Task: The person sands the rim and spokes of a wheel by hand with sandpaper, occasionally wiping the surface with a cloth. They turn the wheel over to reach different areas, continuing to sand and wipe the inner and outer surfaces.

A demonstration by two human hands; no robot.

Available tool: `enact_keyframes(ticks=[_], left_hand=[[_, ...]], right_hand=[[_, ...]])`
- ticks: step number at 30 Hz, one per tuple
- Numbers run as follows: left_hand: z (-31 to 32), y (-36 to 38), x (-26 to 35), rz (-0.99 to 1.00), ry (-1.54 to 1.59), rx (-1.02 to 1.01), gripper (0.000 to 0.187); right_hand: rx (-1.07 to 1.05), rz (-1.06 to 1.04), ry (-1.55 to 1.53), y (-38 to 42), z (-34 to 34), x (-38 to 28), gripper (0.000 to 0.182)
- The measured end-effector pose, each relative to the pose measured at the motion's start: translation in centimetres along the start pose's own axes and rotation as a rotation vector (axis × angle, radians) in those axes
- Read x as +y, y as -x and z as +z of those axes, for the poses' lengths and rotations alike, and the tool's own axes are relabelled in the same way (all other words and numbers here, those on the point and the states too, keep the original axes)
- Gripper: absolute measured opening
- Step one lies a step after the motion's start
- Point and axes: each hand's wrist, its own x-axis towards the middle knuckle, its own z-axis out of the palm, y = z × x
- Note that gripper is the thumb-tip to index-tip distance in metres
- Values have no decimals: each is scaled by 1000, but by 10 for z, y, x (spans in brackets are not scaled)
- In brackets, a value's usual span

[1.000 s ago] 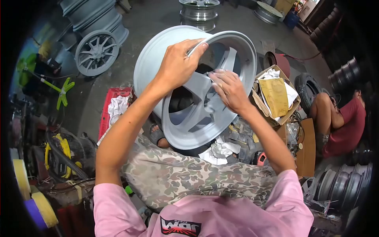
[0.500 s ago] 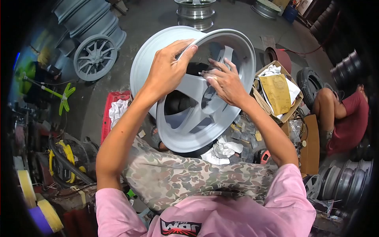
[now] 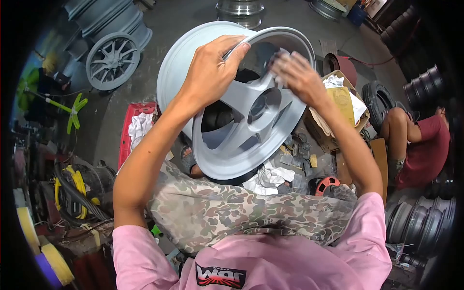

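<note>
A pale grey car wheel rim [image 3: 232,162] stands tilted in front of my lap, its spokes facing me. My left hand [image 3: 215,67] is wrapped over the rim's upper edge, the thumb on the near side and the fingers over the outside. My right hand [image 3: 299,77] is at the upper right spoke, inside the wheel's outer lip. Its fingers are smeared by motion. Something dark shows by the fingertips, too blurred to name.
A cardboard box [image 3: 326,130] with papers stands at right, near a tyre [image 3: 378,104] and a seated person [image 3: 425,150]. White cloth [image 3: 270,178] and a red-black round tool [image 3: 326,186] lie below the wheel. A red crate [image 3: 124,142] and stacked rims [image 3: 108,21] are at left.
My right hand has moved up and right, from near the hub to the upper right spoke. My left hand keeps its hold; the wheel sits slightly higher in view.
</note>
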Motion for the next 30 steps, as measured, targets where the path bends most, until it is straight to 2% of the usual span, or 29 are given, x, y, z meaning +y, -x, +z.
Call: enact_keyframes(ticks=[3, 5, 6, 7, 9, 10, 12, 13, 14, 16, 17, 18, 20, 21, 22, 24, 25, 26, 29, 30], left_hand=[[0, 0, -3, 47, 7, 69, 31], [-1, 2, -5, 24, 39, 34, 33], [-1, 3, -5, 24, 38, 44, 33], [1, 3, -5, 33, 33, 56, 33], [2, 4, -7, 35, 27, 67, 34], [2, 1, -9, 37, 8, 67, 34], [1, 0, -7, 22, -35, 48, 36], [0, 1, -6, 11, -41, 46, 36], [-1, 3, -7, -4, -46, 48, 36], [1, 3, -7, 56, -25, 77, 34], [1, 2, -7, 114, -6, 114, 31], [1, 3, -7, 112, -3, 119, 31], [0, 1, -4, 35, -27, 45, 35], [2, 0, -3, 31, -25, 46, 34], [2, 0, -5, 37, -26, 34, 34], [0, 0, -11, 31, -38, 45, 34], [-1, 0, -12, 36, -39, 47, 34], [0, 0, -13, 50, -43, 53, 34], [2, 0, -7, 82, -47, 66, 33], [1, 1, -4, 95, -49, 59, 33]], right_hand=[[-58, 64, 41, -15, -1, 6, 24], [3, 192, -121, -18, 0, -38, 20], [17, 231, -253, -16, 1, -61, 20], [18, 223, -256, -20, -4, -81, 20], [168, 662, -557, -32, -8, -116, 25], [168, 667, -560, -47, -15, -124, 25], [204, 936, -982, -77, -44, -134, 33], [165, 915, -1012, -83, -44, -129, 41], [173, 916, -1010, -84, -42, -123, 41], [456, 1104, -1480, -77, -39, -113, 47], [565, 1225, -1491, -74, -36, -109, 52], [559, 1224, -1490, -72, -28, -106, 52], [644, 1506, -1545, -70, -14, -106, 53], [542, 1515, -1495, -76, -7, -113, 56], [466, 1508, -1465, -90, -17, -123, 49], [474, 1373, -1480, -115, -31, -133, 38], [393, 1391, -1500, -118, -38, -126, 25], [393, 1389, -1497, -116, -35, -119, 25], [801, 1581, -1823, -107, -1, -65, 22], [883, 1747, -1828, -107, 4, -46, 19]])
